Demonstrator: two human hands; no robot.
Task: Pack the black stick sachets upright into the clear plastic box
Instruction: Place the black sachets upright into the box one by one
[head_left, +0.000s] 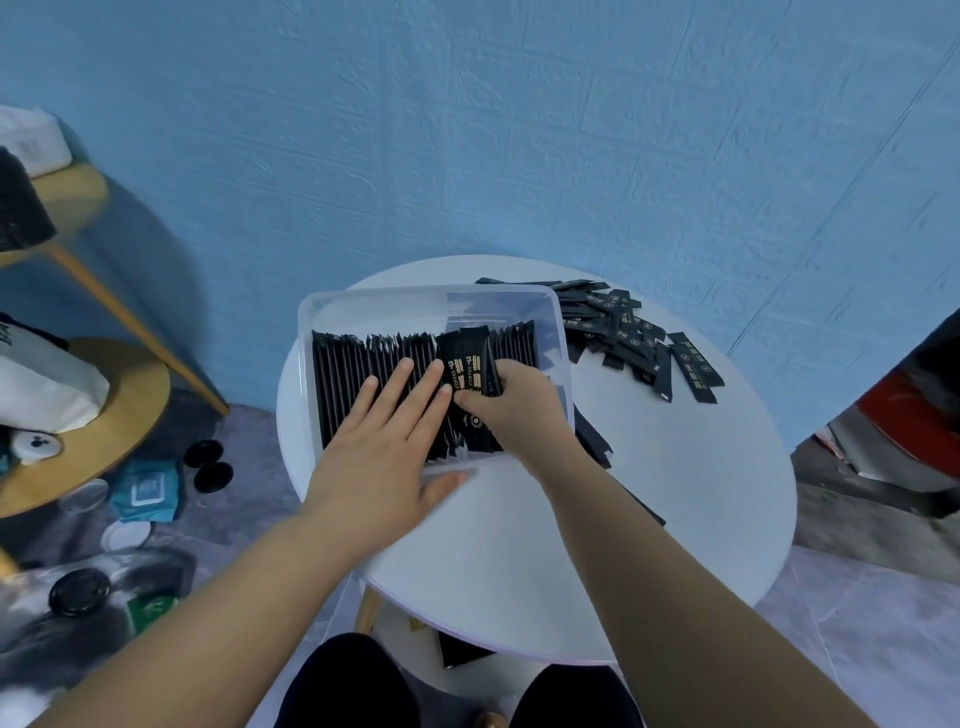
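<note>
A clear plastic box (332, 306) stands on the round white table (649, 519), its left and middle part packed with a row of upright black stick sachets (353, 384). My left hand (384, 441) lies flat with straight fingers on top of that row, thumb by the box's near wall. My right hand (511, 402) grips a few black sachets (470, 364) with gold print and holds them inside the box against the row's right end. A loose heap of black sachets (631, 332) lies on the table right of the box.
A few more sachets (597, 441) lie under my right forearm by the box's right wall. A wooden two-tier side table (130, 410) with bags stands at the left. Lids, packets and cups litter the floor (156, 519) below it. A blue wall rises behind.
</note>
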